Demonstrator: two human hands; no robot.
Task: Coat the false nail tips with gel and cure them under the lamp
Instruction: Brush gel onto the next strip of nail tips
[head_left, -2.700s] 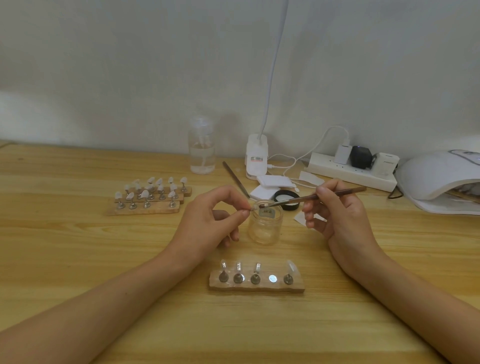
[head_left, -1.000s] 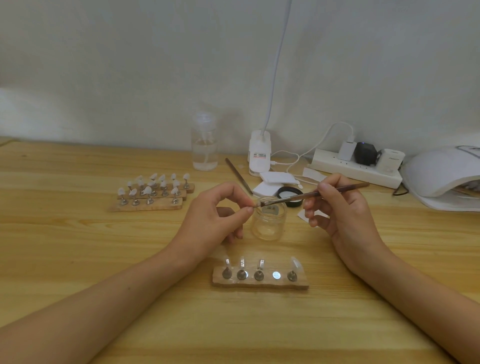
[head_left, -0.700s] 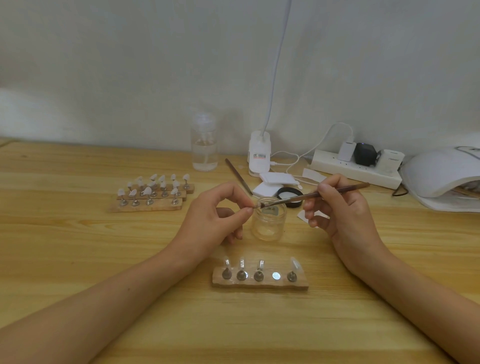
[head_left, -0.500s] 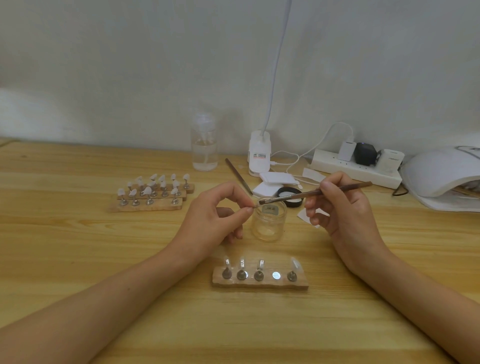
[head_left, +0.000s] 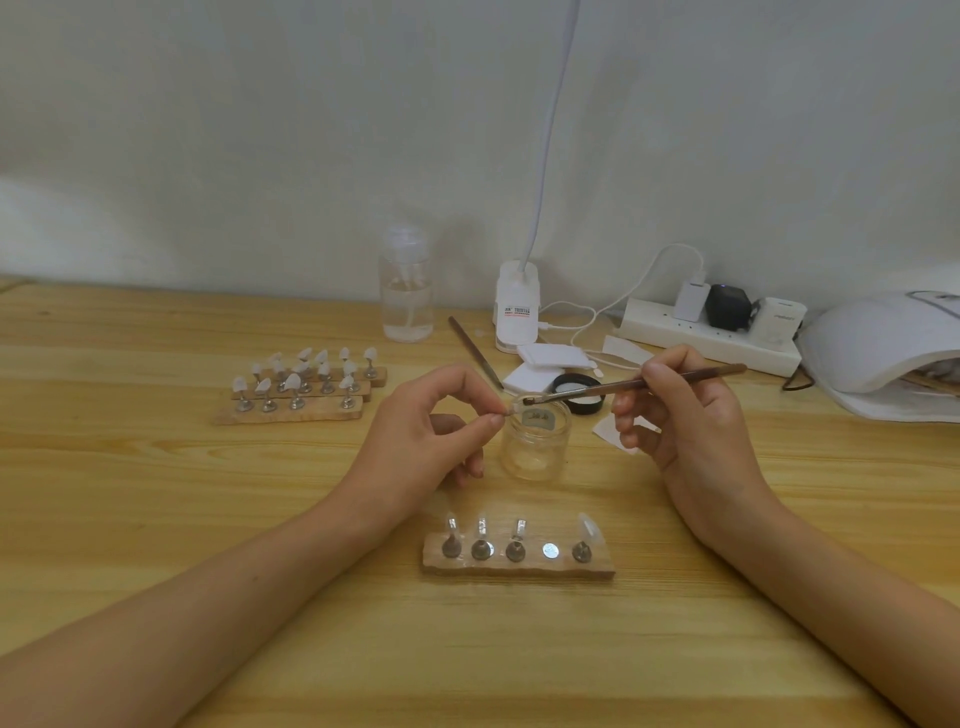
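Head camera, looking down at a wooden desk (head_left: 156, 493) against a pale wall.

The left hand (head_left: 426, 431) is raised just above the desk at centre. Its grip is closed to a fine pinch: thumb and forefinger tips meet on a thin stem that carries a small pale nail tip (head_left: 514, 409), and the other fingers are curled beneath. The nail tip sits over the left rim of a small clear glass jar (head_left: 535, 447), which stands open on the desk between the two hands.

The right hand (head_left: 691, 415) grips a slim brown brush (head_left: 639, 384), with thumb and fingers curled round the handle near its middle. The brush lies almost level, pointing left, and its dark bristles touch the nail tip.

In front of the hands lies a short wooden holder (head_left: 597, 569) with five metal spots in a row. Three on the left carry upright stems, the fourth shows a bare disc, and the fifth bears a clear nail tip (head_left: 589, 527).

To the left, well apart, wooden racks (head_left: 296, 413) hold rows of white tips on stems.

Behind the jar lie a black lid (head_left: 579, 389), white pads (head_left: 550, 358) and a second thin tool (head_left: 475, 353). Along the wall stand a clear bottle (head_left: 407, 296), a white clip lamp base (head_left: 517, 312) and a power strip (head_left: 701, 343). The white domed curing lamp (head_left: 872, 343) sits at the far right edge.
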